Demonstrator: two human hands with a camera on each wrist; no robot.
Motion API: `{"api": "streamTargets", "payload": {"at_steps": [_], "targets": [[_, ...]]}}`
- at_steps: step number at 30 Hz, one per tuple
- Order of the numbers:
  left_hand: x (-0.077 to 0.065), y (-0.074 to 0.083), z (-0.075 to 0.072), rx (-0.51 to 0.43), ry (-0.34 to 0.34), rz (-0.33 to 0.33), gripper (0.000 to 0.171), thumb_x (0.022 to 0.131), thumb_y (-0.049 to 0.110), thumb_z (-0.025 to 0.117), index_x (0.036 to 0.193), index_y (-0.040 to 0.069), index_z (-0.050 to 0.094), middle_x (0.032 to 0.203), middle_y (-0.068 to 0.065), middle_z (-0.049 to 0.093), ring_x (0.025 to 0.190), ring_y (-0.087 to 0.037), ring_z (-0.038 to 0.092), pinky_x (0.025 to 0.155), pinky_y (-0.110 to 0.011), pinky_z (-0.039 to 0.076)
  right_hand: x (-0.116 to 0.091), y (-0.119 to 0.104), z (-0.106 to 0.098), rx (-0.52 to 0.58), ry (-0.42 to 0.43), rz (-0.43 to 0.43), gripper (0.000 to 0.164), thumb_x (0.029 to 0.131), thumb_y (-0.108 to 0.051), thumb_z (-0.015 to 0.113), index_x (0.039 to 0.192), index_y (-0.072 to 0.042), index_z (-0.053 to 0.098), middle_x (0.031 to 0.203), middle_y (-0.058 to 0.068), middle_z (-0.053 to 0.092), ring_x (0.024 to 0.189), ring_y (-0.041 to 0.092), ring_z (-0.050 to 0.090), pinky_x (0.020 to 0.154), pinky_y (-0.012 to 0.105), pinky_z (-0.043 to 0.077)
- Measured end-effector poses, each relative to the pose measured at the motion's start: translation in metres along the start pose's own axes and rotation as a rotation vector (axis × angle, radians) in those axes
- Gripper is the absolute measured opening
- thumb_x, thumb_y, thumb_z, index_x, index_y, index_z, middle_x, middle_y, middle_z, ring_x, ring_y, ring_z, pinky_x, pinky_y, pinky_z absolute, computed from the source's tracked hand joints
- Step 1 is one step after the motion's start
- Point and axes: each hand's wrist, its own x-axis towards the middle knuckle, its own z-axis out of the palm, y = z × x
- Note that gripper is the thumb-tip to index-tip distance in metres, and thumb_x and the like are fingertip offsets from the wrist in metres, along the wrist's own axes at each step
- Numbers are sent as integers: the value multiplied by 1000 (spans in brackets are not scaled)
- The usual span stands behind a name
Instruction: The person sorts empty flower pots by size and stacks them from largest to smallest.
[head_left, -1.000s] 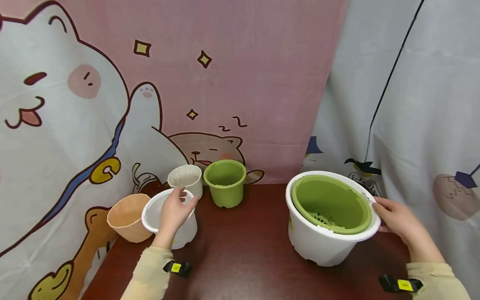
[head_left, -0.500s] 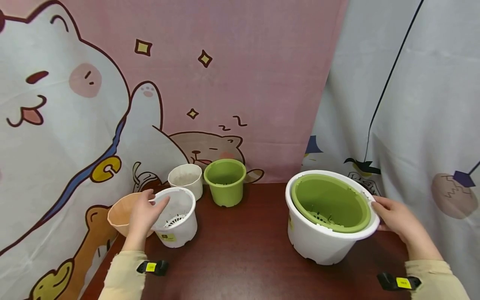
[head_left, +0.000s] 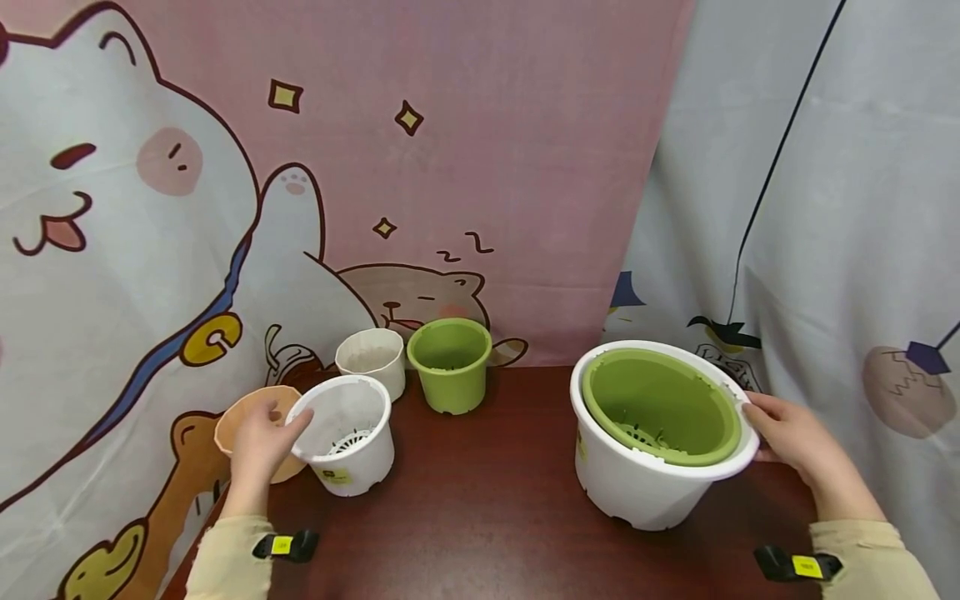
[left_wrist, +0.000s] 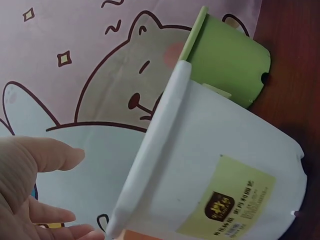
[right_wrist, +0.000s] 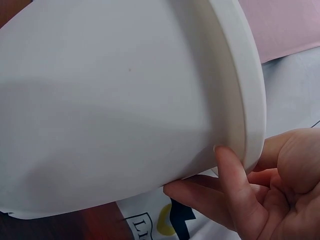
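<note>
A large white flower pot (head_left: 633, 492) stands at the right of the table with a green flower pot (head_left: 660, 396) nested inside it. My right hand (head_left: 798, 442) holds its right rim; in the right wrist view, fingers (right_wrist: 232, 172) curl under the white lip. On the left, my left hand (head_left: 258, 450) is beside the smaller white flower pot (head_left: 363, 462), fingers loosely spread and overlapping the orange flower pot (head_left: 231, 419) behind. The left wrist view shows the thumb apart from this white pot's rim, with the other fingertips close to it.
Behind the smaller white pot are a cream faceted pot (head_left: 371, 354) and a smaller green pot (head_left: 453, 379). The dark red-brown table (head_left: 480, 508) spans the middle. A cartoon-printed cloth (head_left: 525, 167) hangs along the back and sides.
My left hand has moved left, from over the smaller white pot to its left side, uncovering its inside and label. My right hand and the nested pots stay in place.
</note>
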Motion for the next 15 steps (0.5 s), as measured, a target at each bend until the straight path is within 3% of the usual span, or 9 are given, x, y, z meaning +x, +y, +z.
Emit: {"api": "streamTargets", "payload": {"at_steps": [8, 12, 15], "targets": [[-3, -15, 7, 24, 31, -34, 78, 92, 38, 65, 136, -20, 38, 127, -42, 47, 115, -55, 49, 93, -63, 45, 0, -1, -1, -12, -8, 12, 59, 108, -25, 35, 141, 23, 26, 103, 29, 59, 67, 13, 63, 58, 30, 58], [-3, -23, 10, 22, 34, -48, 68, 92, 37, 66, 124, -20, 48, 111, -37, 56, 95, -46, 58, 75, -51, 54, -1, -2, -1, -13, -6, 8, 59, 108, -26, 35, 141, 23, 27, 102, 29, 59, 66, 14, 63, 58, 30, 58], [-3, -26, 10, 1, 25, -58, 60, 91, 35, 66, 114, -18, 53, 97, -31, 61, 79, -37, 60, 59, -37, 51, -2, -2, -1, -15, -5, 10, 60, 108, -27, 36, 141, 23, 27, 101, 27, 59, 66, 15, 63, 57, 30, 57]]}}
